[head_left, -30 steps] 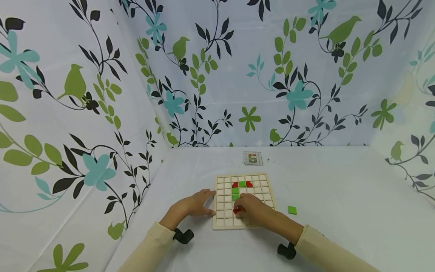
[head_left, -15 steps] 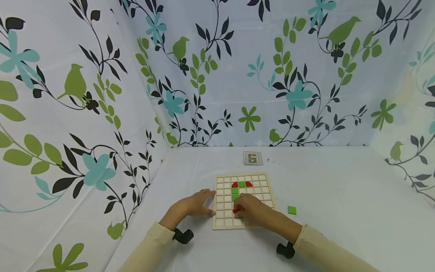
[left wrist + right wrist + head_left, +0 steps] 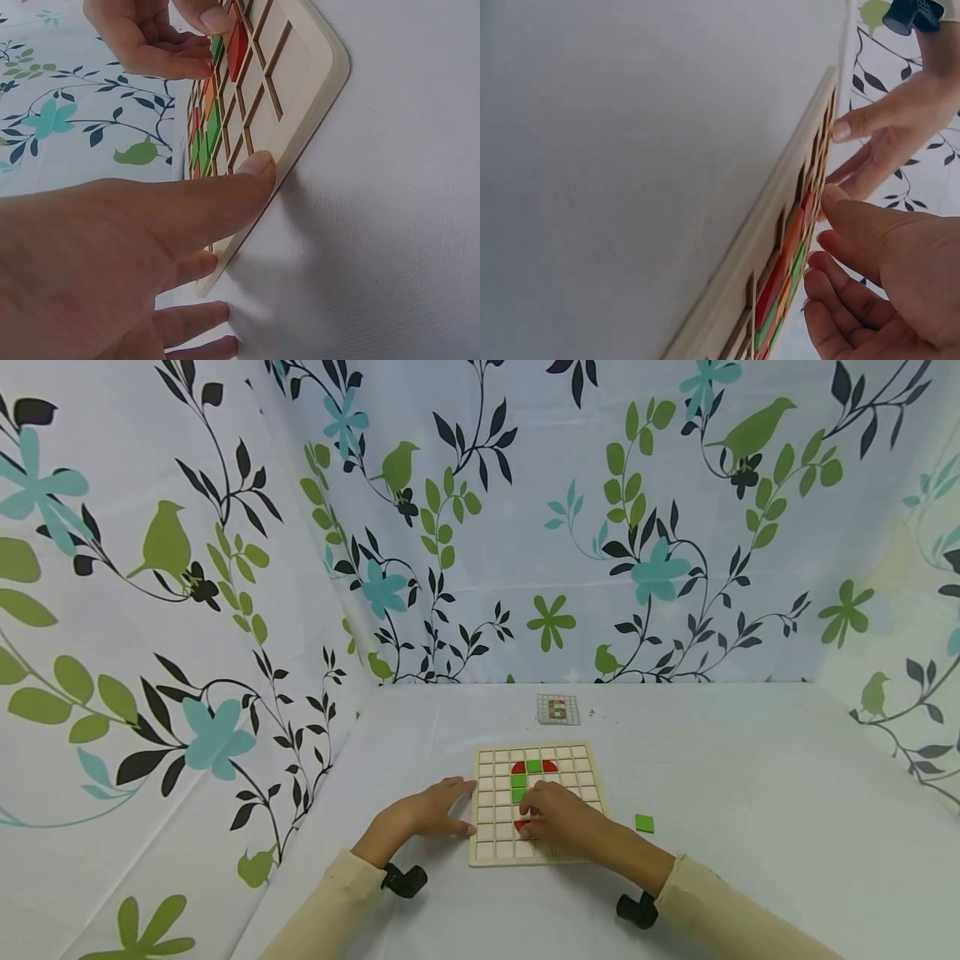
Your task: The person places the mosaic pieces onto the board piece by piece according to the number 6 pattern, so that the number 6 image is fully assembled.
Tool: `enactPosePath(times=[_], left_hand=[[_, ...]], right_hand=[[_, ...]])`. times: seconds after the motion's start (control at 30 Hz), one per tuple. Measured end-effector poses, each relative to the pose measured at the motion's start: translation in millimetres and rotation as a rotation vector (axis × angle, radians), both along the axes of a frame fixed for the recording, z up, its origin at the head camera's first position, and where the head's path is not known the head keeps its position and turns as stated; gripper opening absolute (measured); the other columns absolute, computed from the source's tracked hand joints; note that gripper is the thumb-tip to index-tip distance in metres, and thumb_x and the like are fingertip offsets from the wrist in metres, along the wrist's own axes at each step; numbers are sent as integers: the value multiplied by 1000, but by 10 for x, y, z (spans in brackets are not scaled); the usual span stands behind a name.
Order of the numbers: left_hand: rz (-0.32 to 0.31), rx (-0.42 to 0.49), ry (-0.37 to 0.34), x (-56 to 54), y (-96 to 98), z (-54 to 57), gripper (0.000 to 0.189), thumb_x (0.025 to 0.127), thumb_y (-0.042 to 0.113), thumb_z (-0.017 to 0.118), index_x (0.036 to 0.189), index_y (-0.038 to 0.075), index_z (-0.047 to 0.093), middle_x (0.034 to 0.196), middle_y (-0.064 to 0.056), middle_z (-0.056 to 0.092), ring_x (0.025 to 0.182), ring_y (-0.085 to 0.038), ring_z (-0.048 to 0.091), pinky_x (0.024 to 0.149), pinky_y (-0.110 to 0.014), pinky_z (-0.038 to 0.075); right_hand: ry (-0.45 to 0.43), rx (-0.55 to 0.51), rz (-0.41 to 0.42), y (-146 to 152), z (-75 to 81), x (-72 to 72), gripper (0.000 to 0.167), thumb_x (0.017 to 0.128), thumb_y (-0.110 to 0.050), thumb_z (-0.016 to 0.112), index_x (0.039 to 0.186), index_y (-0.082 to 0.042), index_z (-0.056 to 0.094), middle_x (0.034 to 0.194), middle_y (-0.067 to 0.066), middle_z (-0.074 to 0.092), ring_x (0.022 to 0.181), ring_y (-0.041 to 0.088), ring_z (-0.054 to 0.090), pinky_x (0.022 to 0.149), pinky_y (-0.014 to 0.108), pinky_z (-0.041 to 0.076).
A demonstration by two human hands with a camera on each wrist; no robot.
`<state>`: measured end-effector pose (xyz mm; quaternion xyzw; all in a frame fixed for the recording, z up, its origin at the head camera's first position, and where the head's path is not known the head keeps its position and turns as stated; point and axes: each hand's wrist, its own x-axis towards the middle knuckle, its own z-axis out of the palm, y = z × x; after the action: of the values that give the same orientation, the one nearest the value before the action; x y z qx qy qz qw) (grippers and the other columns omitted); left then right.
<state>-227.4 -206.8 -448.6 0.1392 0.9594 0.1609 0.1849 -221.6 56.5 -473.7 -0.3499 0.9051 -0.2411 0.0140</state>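
A wooden grid board (image 3: 491, 852) lies on the white table, with red, green and orange tiles set in its cells. My left hand (image 3: 431, 810) rests at the board's left side, its thumb (image 3: 259, 166) pressed on the rim and its fingers lying along the edge. Over the lower middle of the grid hovers my right hand (image 3: 558, 817), thumb and index finger apart. The tip of its thumb is right at a red tile (image 3: 238, 51) with a curved side, which lies in a cell. My right hand hides several cells in the head view.
A loose green square tile (image 3: 645, 823) lies right of the board. Behind the board is a small card (image 3: 558, 709) with a printed grid and coloured pattern. A patterned curtain (image 3: 480, 568) surrounds the table at the back and sides.
My right hand's fingers have spread and lifted slightly off the red tile, with the wrist shifting a little right. The left hand and board have stayed in place.
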Motion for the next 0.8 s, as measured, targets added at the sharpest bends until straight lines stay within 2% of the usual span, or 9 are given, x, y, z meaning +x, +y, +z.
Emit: enactPosePath(times=[0.3, 0.47, 0.6, 0.8], left_hand=[[7, 3, -7, 13, -5, 27, 83, 94, 37, 82, 162, 12, 41, 169, -17, 35, 157, -37, 34, 125, -56, 34], [13, 17, -15, 18, 3, 26, 83, 94, 37, 81, 163, 13, 41, 169, -18, 33, 157, -38, 32, 125, -57, 33], [10, 20, -23, 18, 10, 14, 84, 94, 38, 81, 163, 13, 40, 170, -18, 33, 157, -38, 32, 125, -58, 33], [6, 7, -21, -1, 8, 23, 83, 94, 38, 81, 163, 13, 41, 169, -17, 34, 157, -37, 33, 125, -57, 34]], right_hand=[[-69, -102, -97, 287, 136, -81, 20, 98, -16, 77, 115, -7, 73, 110, 3, 69, 103, 21, 63, 94, 42, 59], [-34, -174, -135, 534, 203, -99, 22, 98, -12, 76, 119, -6, 72, 113, 5, 70, 104, 21, 63, 93, 43, 59], [-30, -214, -177, 780, 228, -60, 23, 98, -12, 76, 120, -7, 72, 115, 7, 71, 104, 21, 65, 95, 48, 60], [-5, -226, -239, 1132, 200, -4, 27, 96, -13, 78, 121, -4, 72, 117, 10, 72, 105, 24, 67, 96, 50, 60]])
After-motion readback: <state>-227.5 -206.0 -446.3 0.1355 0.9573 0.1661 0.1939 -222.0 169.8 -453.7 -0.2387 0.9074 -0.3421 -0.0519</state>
